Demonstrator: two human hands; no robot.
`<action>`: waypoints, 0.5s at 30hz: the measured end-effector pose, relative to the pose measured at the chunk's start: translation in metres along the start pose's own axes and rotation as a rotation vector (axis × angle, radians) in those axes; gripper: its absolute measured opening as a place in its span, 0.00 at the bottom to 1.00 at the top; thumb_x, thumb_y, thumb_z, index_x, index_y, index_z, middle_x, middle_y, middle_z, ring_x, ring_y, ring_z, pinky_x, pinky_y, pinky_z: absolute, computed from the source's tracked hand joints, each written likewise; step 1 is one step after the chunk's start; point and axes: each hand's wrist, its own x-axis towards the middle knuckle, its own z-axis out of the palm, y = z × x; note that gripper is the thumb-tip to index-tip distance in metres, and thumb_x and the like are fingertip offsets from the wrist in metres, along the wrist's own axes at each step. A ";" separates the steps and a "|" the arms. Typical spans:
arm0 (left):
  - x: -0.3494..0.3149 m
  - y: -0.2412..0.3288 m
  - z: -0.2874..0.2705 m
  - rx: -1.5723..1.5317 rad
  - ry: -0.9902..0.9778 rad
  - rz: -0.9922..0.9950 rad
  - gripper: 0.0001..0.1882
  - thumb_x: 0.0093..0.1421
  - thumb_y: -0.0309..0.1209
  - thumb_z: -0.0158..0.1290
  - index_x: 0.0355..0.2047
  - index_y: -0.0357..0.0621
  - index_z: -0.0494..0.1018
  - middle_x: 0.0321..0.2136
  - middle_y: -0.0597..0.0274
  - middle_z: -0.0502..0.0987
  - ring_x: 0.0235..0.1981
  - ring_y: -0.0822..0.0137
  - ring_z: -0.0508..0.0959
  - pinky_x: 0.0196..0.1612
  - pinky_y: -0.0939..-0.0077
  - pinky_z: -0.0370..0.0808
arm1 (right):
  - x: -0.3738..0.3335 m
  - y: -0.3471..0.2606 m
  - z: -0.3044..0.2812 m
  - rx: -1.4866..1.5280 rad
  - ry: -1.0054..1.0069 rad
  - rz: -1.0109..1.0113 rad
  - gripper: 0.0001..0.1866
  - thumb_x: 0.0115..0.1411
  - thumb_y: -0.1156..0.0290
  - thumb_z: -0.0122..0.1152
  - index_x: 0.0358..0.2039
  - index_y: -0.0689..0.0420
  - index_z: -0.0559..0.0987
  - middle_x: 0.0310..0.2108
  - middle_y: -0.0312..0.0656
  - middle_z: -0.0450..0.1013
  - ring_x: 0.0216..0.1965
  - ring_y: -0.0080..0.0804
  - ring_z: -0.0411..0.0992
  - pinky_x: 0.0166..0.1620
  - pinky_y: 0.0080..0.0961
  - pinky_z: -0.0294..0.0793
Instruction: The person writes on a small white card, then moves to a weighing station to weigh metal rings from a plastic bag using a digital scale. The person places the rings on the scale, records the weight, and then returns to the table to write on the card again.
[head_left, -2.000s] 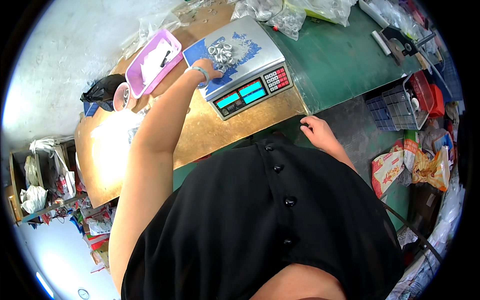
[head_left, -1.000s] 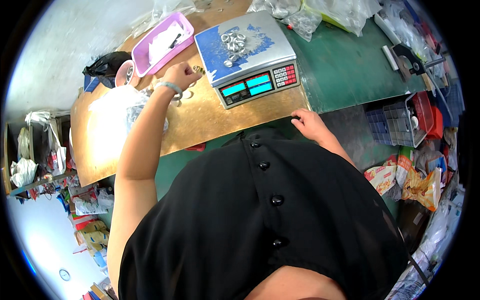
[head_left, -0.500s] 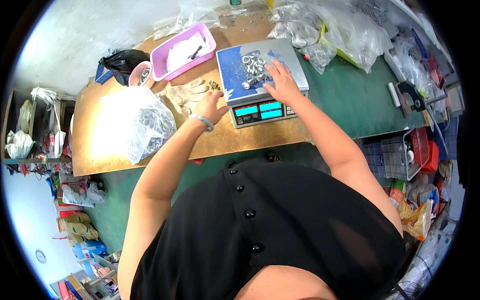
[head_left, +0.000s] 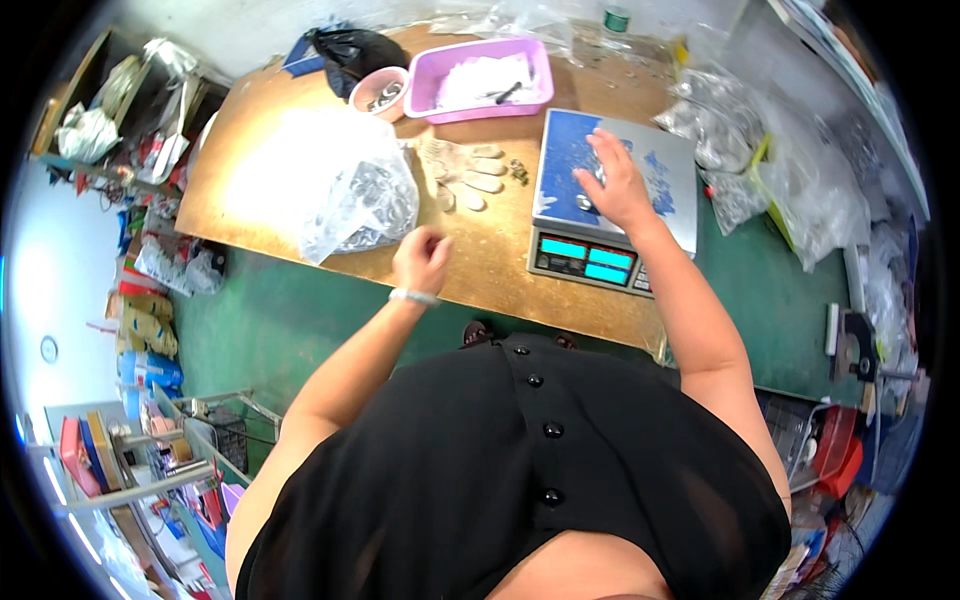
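My right hand (head_left: 620, 188) is over the blue-and-silver platform of the digital scale (head_left: 672, 165), fingers stretched and thumb apart. Shiny metal rings (head_left: 585, 202) lie on the platform under and beside it, most hidden by the hand. My left hand (head_left: 423, 262), with a pale bangle (head_left: 414, 297) on the wrist, is curled closed near the table's front edge. Whatever may be in its fingers is hidden. Just beyond it lies a clear plastic bag (head_left: 365, 200) full of metal rings. A cream work glove (head_left: 462, 170) and small dark-gold pieces (head_left: 518, 171) lie left of the scale.
At the back stand a lilac tub (head_left: 430, 78) with white contents, a small pink bowl (head_left: 362, 100) of metal parts and a black bag (head_left: 350, 55). Bagged metal parts (head_left: 715, 115) and a large clear bag (head_left: 820, 200) line the right side. Shelving (head_left: 95, 170) stands at far left.
My left hand has drawn back from beside the scale toward the table's front edge and curled closed. My right hand now covers more of the rings. The view has turned leftward.
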 end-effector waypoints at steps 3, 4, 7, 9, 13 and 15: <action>-0.037 -0.064 -0.049 0.268 0.333 -0.202 0.20 0.42 0.33 0.62 0.31 0.38 0.66 0.27 0.62 0.67 0.26 0.70 0.67 0.32 0.75 0.69 | 0.031 -0.039 0.036 0.196 -0.107 -0.057 0.25 0.48 0.63 0.59 0.45 0.62 0.67 0.45 0.52 0.66 0.45 0.48 0.66 0.47 0.32 0.67; -0.040 -0.081 -0.066 0.247 0.360 -0.372 0.33 0.38 0.36 0.64 0.43 0.38 0.61 0.39 0.52 0.65 0.41 0.58 0.66 0.46 0.67 0.64 | 0.040 -0.046 0.056 0.287 -0.209 -0.034 0.27 0.48 0.61 0.59 0.46 0.62 0.67 0.46 0.52 0.65 0.46 0.48 0.65 0.48 0.32 0.65; -0.016 -0.111 -0.108 0.518 0.372 -0.472 0.51 0.34 0.42 0.65 0.55 0.39 0.49 0.52 0.47 0.56 0.55 0.52 0.54 0.56 0.62 0.54 | 0.073 -0.084 0.112 0.346 -0.457 0.051 0.44 0.42 0.54 0.64 0.53 0.67 0.57 0.52 0.58 0.57 0.54 0.49 0.57 0.56 0.32 0.56; 0.028 -0.095 -0.135 0.546 0.248 -0.426 0.56 0.31 0.44 0.66 0.56 0.37 0.46 0.56 0.48 0.52 0.59 0.51 0.48 0.58 0.60 0.51 | 0.091 -0.101 0.155 0.400 -0.481 0.082 0.54 0.38 0.50 0.67 0.56 0.70 0.50 0.55 0.61 0.52 0.58 0.48 0.51 0.59 0.31 0.50; 0.095 -0.115 -0.138 0.740 0.116 -0.027 0.49 0.31 0.43 0.66 0.52 0.36 0.55 0.49 0.49 0.62 0.52 0.54 0.60 0.55 0.64 0.56 | 0.111 -0.106 0.254 0.705 -0.404 0.242 0.53 0.40 0.51 0.67 0.57 0.69 0.49 0.55 0.58 0.53 0.57 0.42 0.53 0.58 0.29 0.52; 0.124 -0.089 -0.144 0.656 -0.070 -0.041 0.41 0.33 0.40 0.65 0.47 0.37 0.62 0.42 0.50 0.69 0.45 0.55 0.68 0.51 0.65 0.60 | 0.122 -0.123 0.259 0.825 -0.528 0.290 0.38 0.46 0.57 0.63 0.52 0.66 0.60 0.47 0.50 0.63 0.49 0.34 0.62 0.49 0.27 0.61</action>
